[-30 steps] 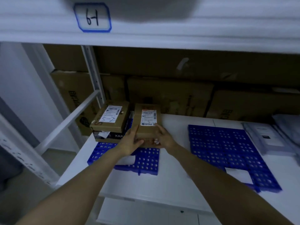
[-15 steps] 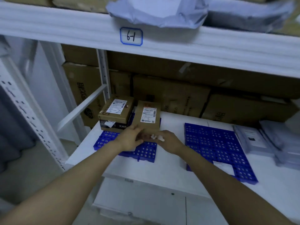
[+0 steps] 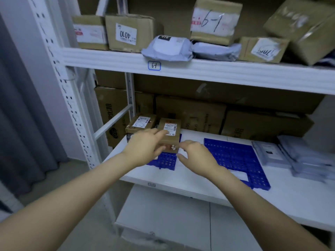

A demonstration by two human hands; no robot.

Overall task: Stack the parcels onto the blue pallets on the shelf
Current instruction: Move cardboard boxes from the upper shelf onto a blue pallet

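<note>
Fingers of the left hand stretch fairly straight, tips on the label of the small parcel. The right hand hovers just before it, loosely curled, holding nothing. Best to nudge the parcel square against the stacked boxes beyond the left fingertips, well inside the blue pallet beneath them. Right of the right fingers, the second pallet carries only a white slip.

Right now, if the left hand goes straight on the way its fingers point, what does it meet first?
The labelled brown parcel on the left blue pallet. Fingertips of the left hand look on or just above its top, though depth is unclear. Past it stand stacked cartons.
</note>
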